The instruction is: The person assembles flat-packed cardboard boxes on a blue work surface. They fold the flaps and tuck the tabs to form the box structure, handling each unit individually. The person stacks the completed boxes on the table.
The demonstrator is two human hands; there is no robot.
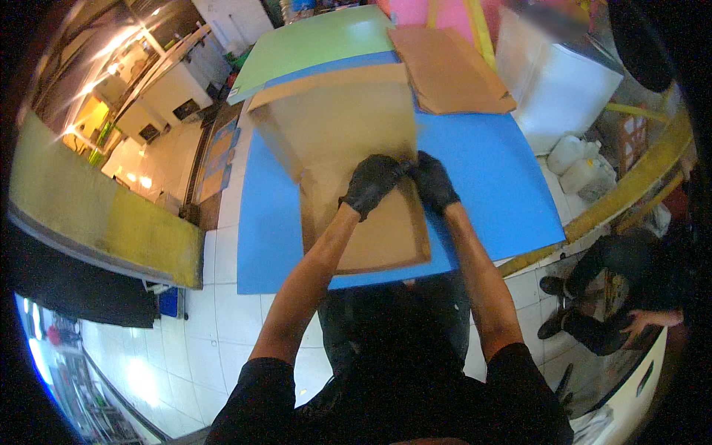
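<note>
A brown cardboard box (386,241) lies unfolded on a blue sheet-covered surface (504,193), with its lid (345,111) raised on the far side. My left hand (373,184), in a black glove, reaches over the inside of the box to its right wall. From the outer right comes my right hand (434,182), gloved in black too. Both sets of fingers are curled and meet at that right wall, near the fold between base and lid. The gloves hide the exact spot they pinch.
Flat brown cardboard (452,70) rests at the far right of the surface, beside a green sheet (319,44). White plastic jugs (586,167) stand on the floor to the right, near a white cabinet (556,89). Another person's legs (593,297) show at lower right.
</note>
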